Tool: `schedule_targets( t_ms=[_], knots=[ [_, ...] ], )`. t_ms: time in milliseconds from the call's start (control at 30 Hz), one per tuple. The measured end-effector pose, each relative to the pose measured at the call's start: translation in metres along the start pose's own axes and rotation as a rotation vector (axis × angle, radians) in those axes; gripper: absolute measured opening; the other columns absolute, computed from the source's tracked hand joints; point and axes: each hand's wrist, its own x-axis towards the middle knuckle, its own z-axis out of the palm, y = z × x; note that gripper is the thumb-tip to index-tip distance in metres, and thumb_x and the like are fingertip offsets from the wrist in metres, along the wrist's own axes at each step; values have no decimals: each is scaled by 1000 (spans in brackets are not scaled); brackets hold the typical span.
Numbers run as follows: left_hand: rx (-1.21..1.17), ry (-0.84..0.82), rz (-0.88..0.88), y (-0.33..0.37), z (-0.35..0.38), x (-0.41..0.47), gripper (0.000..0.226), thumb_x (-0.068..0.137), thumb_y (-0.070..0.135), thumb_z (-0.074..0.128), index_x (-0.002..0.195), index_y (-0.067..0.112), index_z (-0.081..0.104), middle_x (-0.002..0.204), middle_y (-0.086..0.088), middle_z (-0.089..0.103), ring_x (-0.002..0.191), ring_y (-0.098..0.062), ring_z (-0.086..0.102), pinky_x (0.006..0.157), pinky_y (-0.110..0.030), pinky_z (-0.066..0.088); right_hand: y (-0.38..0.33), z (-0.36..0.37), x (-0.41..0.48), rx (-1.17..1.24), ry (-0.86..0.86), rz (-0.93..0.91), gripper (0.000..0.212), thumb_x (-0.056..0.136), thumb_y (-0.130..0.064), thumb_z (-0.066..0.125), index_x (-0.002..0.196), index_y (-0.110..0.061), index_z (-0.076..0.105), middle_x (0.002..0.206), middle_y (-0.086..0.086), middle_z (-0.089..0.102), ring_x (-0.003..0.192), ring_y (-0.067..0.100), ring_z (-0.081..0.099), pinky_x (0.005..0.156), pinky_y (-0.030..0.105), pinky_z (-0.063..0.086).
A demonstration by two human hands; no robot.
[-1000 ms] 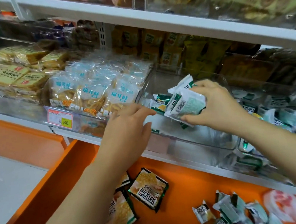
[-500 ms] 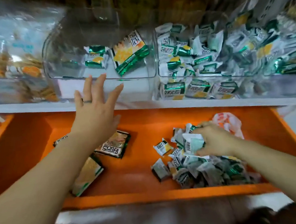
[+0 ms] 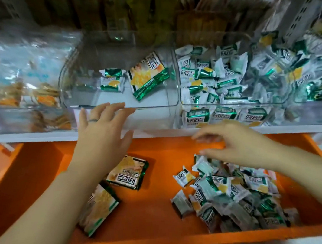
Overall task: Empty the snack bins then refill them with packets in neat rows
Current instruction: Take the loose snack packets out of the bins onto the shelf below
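- Our right hand hangs over the pile of small packets in the orange tray, fingers spread. Half a second ago it was gripping a few packets at that spot. It seems to hold nothing now, though it is blurred, so we take it that the handful has been dropped onto the pile.
- Our left hand is wide too, with its fingertips at the front rim of the middle bin. It has barely moved since the last picture and holds nothing.
- That bin is almost bare: only one big packet and two small ones remain at its back.
- Two more big packets lie flat in the tray by our left wrist, well apart from the pile.
- The right bin is heaped with the same small packets, in no order.
- We judge the emptying of the middle bin nearly done. A reach for the last three packets would finish it, and then this bin can be refilled in rows.
- The right bin looks untouched, so much of the task is left.
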Motion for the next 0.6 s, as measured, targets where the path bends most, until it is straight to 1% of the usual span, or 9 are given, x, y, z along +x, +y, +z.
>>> schedule_targets(
  t_ms=[133, 200, 233, 300, 400, 467, 533, 567, 600],
  knots=[
    [-84, 13, -10, -13, -21, 8, 40, 89, 23, 59, 129, 28, 55, 128, 3, 59, 122, -24, 53, 113, -57, 23, -57, -42, 59, -13, 223, -197, 27, 83, -25, 70, 110, -21, 68, 96, -12, 67, 87, 1, 61, 80, 16, 48],
    [-125, 7, 10, -17, -25, 11, 35, 92, 25, 56, 127, 29, 58, 126, 3, 61, 119, -24, 55, 109, -49, 30, -71, -53, 98, -142, 245, -232, 28, 85, -26, 69, 112, -20, 67, 101, -8, 67, 93, 6, 60, 85, 21, 47],
    [-136, -1, 20, -19, -27, 13, 34, 93, 27, 53, 126, 29, 58, 125, 4, 62, 117, -23, 56, 106, -45, 32, -74, -55, 120, -237, 236, -245, 29, 85, -27, 68, 113, -22, 66, 107, -6, 67, 99, 10, 60, 88, 27, 48],
    [-149, -29, 28, -22, -30, 17, 36, 94, 30, 48, 130, 32, 54, 129, 8, 59, 120, -20, 52, 105, -37, 32, -75, -55, 160, -460, 161, -202, 36, 85, -28, 66, 120, -27, 59, 120, -1, 60, 112, 19, 54, 90, 38, 49],
    [-195, -48, 32, -28, -28, 20, 39, 97, 31, 45, 135, 37, 47, 136, 14, 52, 125, -12, 45, 105, -30, 29, -70, -46, 208, -788, -41, -20, 67, 81, -24, 69, 140, -26, 38, 135, 8, 42, 125, 30, 42, 89, 40, 45],
    [-228, -41, 44, -32, -27, 21, 38, 98, 33, 43, 135, 38, 46, 137, 16, 51, 126, -10, 43, 105, -29, 28, -66, -40, 230, -909, -153, 69, 83, 77, -19, 74, 146, -21, 27, 139, 12, 38, 126, 34, 42, 87, 42, 46],
    [-252, -36, 53, -35, -27, 23, 37, 99, 34, 42, 135, 38, 46, 137, 15, 51, 126, -10, 43, 107, -30, 29, -64, -38, 244, -943, -169, 99, 74, 78, -12, 73, 141, -17, 34, 131, 13, 44, 121, 34, 46, 81, 41, 47],
    [-255, -38, 56, -37, -26, 24, 37, 99, 34, 41, 135, 37, 46, 137, 15, 52, 126, -11, 44, 107, -30, 29, -64, -38, 249, -941, -140, 96, 56, 80, -7, 68, 130, -14, 44, 121, 13, 50, 117, 34, 50, 75, 39, 45],
    [-256, -41, 60, -39, -26, 25, 37, 99, 34, 41, 135, 37, 46, 136, 15, 52, 126, -11, 44, 108, -31, 30, -66, -40, 252, -934, -99, 91, 32, 82, -4, 62, 112, -10, 52, 106, 12, 53, 112, 34, 53, 71, 37, 42]
  ],
)
